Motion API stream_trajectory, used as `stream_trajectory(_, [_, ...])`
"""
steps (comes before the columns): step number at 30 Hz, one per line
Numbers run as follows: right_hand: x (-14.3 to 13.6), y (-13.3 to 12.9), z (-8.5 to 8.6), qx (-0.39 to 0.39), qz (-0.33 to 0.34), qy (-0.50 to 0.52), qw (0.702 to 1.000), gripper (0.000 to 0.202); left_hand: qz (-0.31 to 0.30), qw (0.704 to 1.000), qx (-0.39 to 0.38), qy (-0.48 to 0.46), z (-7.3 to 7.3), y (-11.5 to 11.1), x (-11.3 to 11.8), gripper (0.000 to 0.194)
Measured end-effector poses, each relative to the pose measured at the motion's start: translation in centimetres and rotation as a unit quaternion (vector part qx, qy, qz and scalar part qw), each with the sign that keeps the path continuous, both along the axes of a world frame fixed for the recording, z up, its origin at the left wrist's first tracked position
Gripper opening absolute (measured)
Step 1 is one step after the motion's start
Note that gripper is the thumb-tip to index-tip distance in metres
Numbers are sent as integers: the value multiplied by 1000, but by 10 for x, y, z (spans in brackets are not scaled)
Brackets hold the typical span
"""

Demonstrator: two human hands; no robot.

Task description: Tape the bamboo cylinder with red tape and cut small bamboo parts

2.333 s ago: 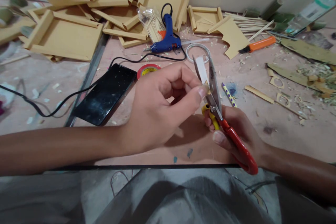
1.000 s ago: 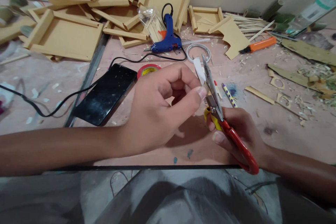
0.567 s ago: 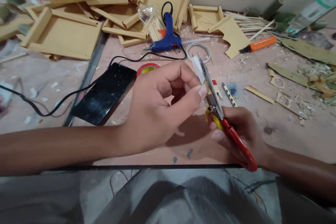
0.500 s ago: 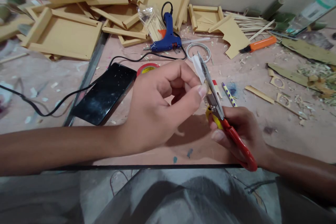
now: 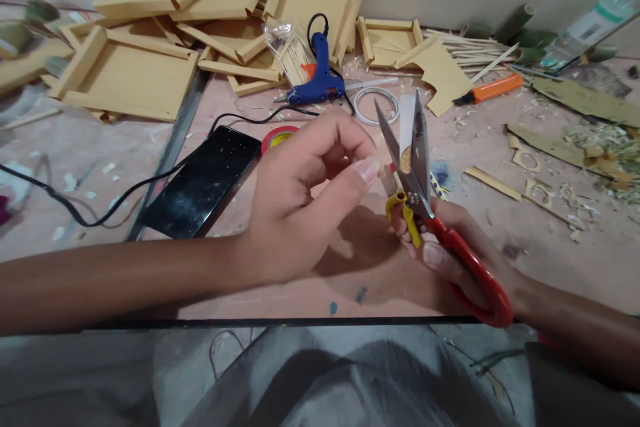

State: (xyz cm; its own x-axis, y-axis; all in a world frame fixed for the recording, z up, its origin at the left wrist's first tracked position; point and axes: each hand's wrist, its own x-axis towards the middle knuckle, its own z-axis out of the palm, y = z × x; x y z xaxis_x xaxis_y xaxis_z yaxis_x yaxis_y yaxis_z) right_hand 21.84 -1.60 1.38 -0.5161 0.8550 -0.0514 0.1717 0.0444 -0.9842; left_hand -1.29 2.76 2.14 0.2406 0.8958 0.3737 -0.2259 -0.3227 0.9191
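Observation:
My right hand (image 5: 450, 240) grips a pair of scissors (image 5: 417, 187) with a long red handle. Their blades are spread and point away from me. A yellow part (image 5: 403, 213) shows below the pivot, by my right fingers. Between the blades stands a narrow white strip (image 5: 407, 117) with a tan lower end; whether it touches the metal is unclear. Just left of the blades, my left hand (image 5: 310, 200) has thumb and forefinger pinched together. Anything in that pinch is too small to make out.
A black phone (image 5: 203, 180) and a red tape roll (image 5: 277, 137) lie left of centre. Behind are a blue glue gun (image 5: 320, 77), a white tape ring (image 5: 377, 105) and several cardboard frames (image 5: 135, 73). An orange cutter (image 5: 495, 88) and shavings (image 5: 600, 160) lie right.
The scissor blades have opened and shifted right, away from my left fingers. The white strip has also moved right and now stands between them. My left hand stays pinched in nearly the same place.

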Motion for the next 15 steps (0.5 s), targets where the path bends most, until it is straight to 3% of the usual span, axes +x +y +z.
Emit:
stream_trajectory(5, [-3,1,3,13,-1,-8,1000,43,-49,997,-48,39,1,-6,-1,19])
stream_trajectory(15, [-3,1,4,73,-2,-63,995,50,-16,998,-38,42,9,-10,3,22])
